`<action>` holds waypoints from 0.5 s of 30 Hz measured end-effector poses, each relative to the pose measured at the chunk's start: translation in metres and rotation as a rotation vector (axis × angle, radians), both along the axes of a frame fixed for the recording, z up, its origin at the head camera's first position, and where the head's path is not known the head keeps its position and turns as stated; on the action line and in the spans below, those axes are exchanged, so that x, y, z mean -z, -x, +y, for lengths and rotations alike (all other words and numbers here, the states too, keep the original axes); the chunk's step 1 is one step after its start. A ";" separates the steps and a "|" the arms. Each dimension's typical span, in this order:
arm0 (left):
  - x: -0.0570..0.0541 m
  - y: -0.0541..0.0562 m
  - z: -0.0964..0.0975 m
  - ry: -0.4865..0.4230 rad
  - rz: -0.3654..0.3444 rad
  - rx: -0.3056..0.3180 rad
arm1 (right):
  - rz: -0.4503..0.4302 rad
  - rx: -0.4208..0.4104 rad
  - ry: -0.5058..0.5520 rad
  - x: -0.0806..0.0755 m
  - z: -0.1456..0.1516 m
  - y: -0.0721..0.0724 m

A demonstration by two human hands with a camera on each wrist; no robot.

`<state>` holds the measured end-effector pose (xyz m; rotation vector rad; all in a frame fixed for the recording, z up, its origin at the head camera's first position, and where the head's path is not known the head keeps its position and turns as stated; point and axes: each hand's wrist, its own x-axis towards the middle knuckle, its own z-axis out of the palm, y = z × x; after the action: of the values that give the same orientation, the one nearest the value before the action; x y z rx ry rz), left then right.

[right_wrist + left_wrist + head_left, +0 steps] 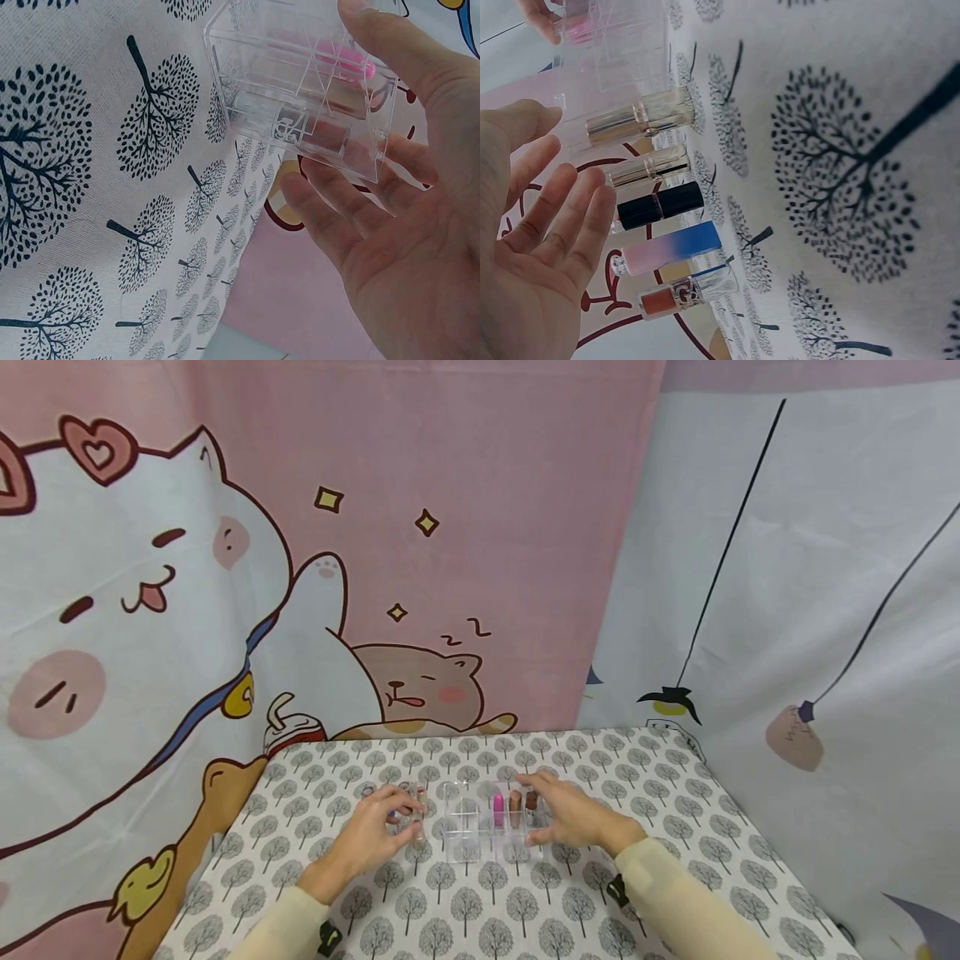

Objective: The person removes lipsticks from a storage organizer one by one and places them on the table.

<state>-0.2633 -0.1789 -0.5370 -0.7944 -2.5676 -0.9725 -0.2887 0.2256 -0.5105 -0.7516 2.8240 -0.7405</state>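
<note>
My left hand (pixel 375 828) hovers beside a row of upright lipsticks, fingers loosely extended with nothing held. The left wrist view shows a gold tube with a clear cap (pixel 637 120), another gold-and-clear one (pixel 652 169), a black one (pixel 661 206), a pink-to-blue one (pixel 671 251) and a clear tube with orange-red colour (pixel 686 294). At the right end of a clear compartment organizer (pixel 462 833), my right hand (pixel 566 814) is spread along the side, fingers relaxed. Inside stand a bright pink lipstick (pixel 498 810), a brownish one (pixel 515 807) and a dark red-brown one (pixel 532 800).
A tree-patterned cloth (pixel 465 906) covers the table. Behind it hangs a pink curtain with cartoon animals (pixel 480 552); a pale curtain (pixel 825 568) borders the right side. The organizer's left compartments stand between the loose lipsticks and the filled ones.
</note>
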 end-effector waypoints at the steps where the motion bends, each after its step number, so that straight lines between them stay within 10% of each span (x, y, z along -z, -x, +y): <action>1: -0.001 0.000 0.000 0.000 0.015 -0.002 | -0.001 -0.001 -0.003 0.000 -0.001 0.000; 15: -0.011 -0.001 0.013 -0.007 0.177 -0.058 | 0.031 -0.019 -0.011 0.001 -0.001 0.001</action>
<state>-0.2622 -0.1660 -0.5261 -0.7629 -2.4209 -0.8533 -0.2896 0.2247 -0.5111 -0.7935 2.8425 -0.7161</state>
